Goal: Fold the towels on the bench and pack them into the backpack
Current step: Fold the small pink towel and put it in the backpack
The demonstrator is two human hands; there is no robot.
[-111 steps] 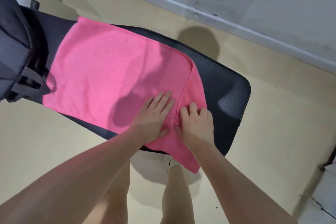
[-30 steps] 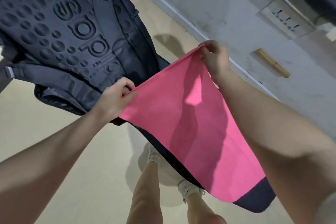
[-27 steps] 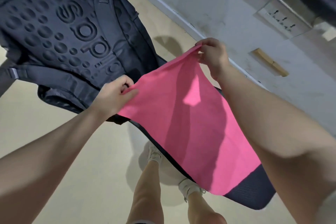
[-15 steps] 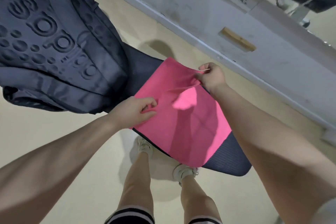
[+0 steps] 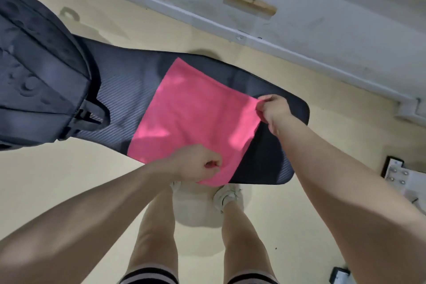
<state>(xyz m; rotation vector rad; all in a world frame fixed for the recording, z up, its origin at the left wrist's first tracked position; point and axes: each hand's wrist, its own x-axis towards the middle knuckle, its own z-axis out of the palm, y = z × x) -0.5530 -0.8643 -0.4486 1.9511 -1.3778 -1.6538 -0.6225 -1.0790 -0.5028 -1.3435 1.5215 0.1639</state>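
Here the left hand (image 5: 196,163) is pinching the near corner of the towel (image 5: 193,120), fingers curled tight round the cloth, while the right hand (image 5: 273,108) is pinching the far right corner in the same closed way. Gripping two corners of one edge is likely keeping that edge taut, so the fold is coming down square instead of bunching. The towel is lying doubled across the middle of the bench (image 5: 265,159), its near corner hanging just over the front edge; that flat padded top is giving the hands something to lay and smooth the cloth against. The backpack (image 5: 39,80) is resting on the left end of the bench, apart from the towel, probably parked there so the folded piece has only a short way to go. Folding seems partway done; packing is not yet begun.
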